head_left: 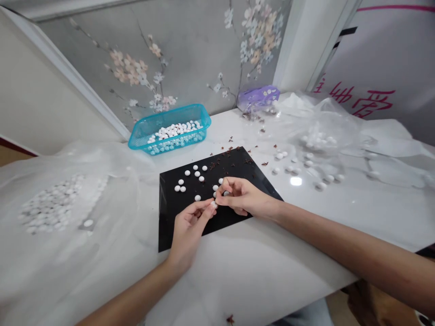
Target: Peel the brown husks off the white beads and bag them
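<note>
Between thumb and finger, my left hand [188, 224] pinches a small round white piece [213, 204], much like a button. My right hand [243, 198] meets it from the right with its fingertips pressed together at the piece; whatever they hold is too small to make out. Both hands are over a black board [170, 222]. More white pieces [187, 173] lie loose on the board, some partly hidden behind my right hand. Small reddish-brown bits [220, 159] are scattered across the board's far edge.
A blue plastic basket [136, 141] of white pieces stands by the wall. Clear plastic with many white pieces [50, 203] spreads at left. At right are a clear bag [326, 122], loose white pieces [321, 185] and a purple package [254, 97]. The table's front edge [306, 304] is near.
</note>
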### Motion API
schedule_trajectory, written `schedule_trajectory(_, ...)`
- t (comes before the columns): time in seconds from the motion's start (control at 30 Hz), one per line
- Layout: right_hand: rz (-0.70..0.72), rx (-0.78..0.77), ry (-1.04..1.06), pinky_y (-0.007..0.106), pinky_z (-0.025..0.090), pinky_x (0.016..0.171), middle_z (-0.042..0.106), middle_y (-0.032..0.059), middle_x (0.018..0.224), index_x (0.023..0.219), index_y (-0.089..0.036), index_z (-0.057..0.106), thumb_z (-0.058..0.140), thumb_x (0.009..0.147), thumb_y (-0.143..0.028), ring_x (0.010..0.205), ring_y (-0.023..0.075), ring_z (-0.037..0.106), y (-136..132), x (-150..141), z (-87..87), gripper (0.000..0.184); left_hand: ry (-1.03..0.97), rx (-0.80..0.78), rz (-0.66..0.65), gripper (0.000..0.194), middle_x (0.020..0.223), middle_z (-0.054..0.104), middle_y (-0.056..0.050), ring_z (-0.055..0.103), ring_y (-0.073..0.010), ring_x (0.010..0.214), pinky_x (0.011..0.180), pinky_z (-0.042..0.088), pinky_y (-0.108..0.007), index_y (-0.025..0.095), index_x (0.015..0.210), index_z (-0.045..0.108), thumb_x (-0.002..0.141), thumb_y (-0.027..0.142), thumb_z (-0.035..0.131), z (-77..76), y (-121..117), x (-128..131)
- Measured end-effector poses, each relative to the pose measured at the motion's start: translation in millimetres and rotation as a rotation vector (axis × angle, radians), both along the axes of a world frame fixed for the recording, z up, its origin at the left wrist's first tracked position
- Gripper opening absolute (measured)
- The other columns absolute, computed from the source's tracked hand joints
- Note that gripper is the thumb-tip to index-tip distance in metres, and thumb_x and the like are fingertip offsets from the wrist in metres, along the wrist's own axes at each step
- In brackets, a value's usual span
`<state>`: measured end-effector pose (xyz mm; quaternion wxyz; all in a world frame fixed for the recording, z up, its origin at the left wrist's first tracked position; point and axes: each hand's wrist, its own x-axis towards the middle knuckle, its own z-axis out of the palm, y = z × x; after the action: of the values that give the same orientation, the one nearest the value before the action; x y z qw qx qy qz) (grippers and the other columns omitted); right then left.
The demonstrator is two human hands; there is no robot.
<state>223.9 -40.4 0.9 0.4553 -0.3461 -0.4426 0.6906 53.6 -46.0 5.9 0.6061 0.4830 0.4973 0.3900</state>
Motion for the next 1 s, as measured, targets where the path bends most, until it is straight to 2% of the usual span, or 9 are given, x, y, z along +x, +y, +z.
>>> schedule_trajectory(0.13, 0.012, -0.033, 0.012, 0.015, 0.014, 0.03, 0.047, -0.0077, 0.073, 0.068, -0.021, 0.031, 0.073, 0.067, -0.03, 0.038, -0.0015, 0.022, -1, -1, -1.8, 0.043, 0.006, -0.01, 0.006, 0.016, 0.082, 0.07, 0.001, 0.06, -0.0083, 0.075, 0.075, 0.05, -0.018, 0.021, 0.082, 0.072, 0.069, 0.031, 0.072, -0.5, 0, -1)
schedule_trajectory(0.23, 0.033, -0.045, 0.011, 0.014, 0.014, 0.029, 0.047, -0.0079, 0.073, 0.069, -0.021, 0.032, 0.072, 0.068, -0.03, 0.038, -0.0018, 0.021, -1, 0, -1.5, 0.041, 0.004, -0.018, 0.005, 0.016, 0.081, 0.07, 0.0, 0.06, -0.0087, 0.074, 0.074, 0.05, -0.018, 0.021, 0.082, 0.073, 0.069, 0.031, 0.073, -0.8, 0, -2)
schedule_trajectory(0.43, 0.107, -0.047, 0.01, 0.014, 0.03, 0.031, 0.047, -0.007, 0.073, 0.076, -0.02, 0.041, 0.071, 0.07, -0.032, 0.041, 0.0002, 0.031, 2, 4, 1.2, 0.032, 0.004, -0.026, -0.007, 0.018, 0.078, 0.07, -0.001, 0.061, -0.0101, 0.074, 0.073, 0.051, -0.019, 0.019, 0.083, 0.073, 0.068, 0.03, 0.073, -1.0, 0, -3)
schedule_trajectory(0.53, 0.054, 0.009, -0.091, 0.016, 0.035, 0.031, 0.044, -0.0078, 0.066, 0.078, -0.02, 0.047, 0.069, 0.072, -0.037, 0.04, 0.0016, 0.033, 0, 1, 1.9, 0.029, -0.014, -0.043, -0.004, 0.018, 0.077, 0.069, -0.002, 0.06, -0.0098, 0.073, 0.072, 0.05, -0.019, 0.018, 0.081, 0.072, 0.068, 0.03, 0.073, -0.3, 1, -3)
schedule_trajectory(0.7, -0.184, 0.239, -0.338, 0.019, 0.038, 0.037, 0.051, -0.0037, 0.064, 0.081, -0.019, 0.054, 0.058, 0.08, -0.037, 0.043, 0.0049, 0.04, -10, -8, 5.7, 0.019, -0.093, -0.054, -0.021, 0.016, 0.072, 0.066, -0.001, 0.058, -0.0081, 0.069, 0.068, 0.049, -0.017, 0.017, 0.075, 0.071, 0.071, 0.032, 0.071, 1.7, 5, -2)
schedule_trajectory(0.77, -0.234, 0.405, -0.43, 0.02, 0.039, 0.041, 0.052, -0.0016, 0.068, 0.085, -0.019, 0.057, 0.059, 0.08, -0.034, 0.047, 0.0062, 0.043, -14, -9, 5.5, 0.016, -0.11, -0.048, -0.022, 0.016, 0.071, 0.065, 0.0, 0.057, -0.0077, 0.068, 0.068, 0.048, -0.016, 0.017, 0.072, 0.071, 0.071, 0.033, 0.07, 2.0, 6, -2)
schedule_trajectory(0.87, -0.289, 0.662, -0.57, 0.023, 0.041, 0.048, 0.047, -0.0029, 0.061, 0.093, -0.021, 0.058, 0.062, 0.078, -0.032, 0.053, 0.0097, 0.046, -16, -9, 0.1, 0.018, -0.13, -0.054, -0.015, 0.016, 0.072, 0.065, 0.001, 0.057, -0.007, 0.07, 0.069, 0.048, -0.015, 0.018, 0.071, 0.07, 0.072, 0.034, 0.069, 2.2, 5, -2)
schedule_trajectory(1.0, -0.369, 0.81, -0.657, 0.024, 0.04, 0.051, 0.046, -0.0019, 0.063, 0.089, -0.021, 0.058, 0.058, 0.082, -0.03, 0.058, 0.0114, 0.049, -15, -11, -9.2, 0.012, -0.126, -0.049, -0.014, 0.017, 0.07, 0.064, 0.001, 0.056, -0.0065, 0.069, 0.067, 0.047, -0.014, 0.018, 0.069, 0.069, 0.071, 0.034, 0.07, 2.6, 5, -2)
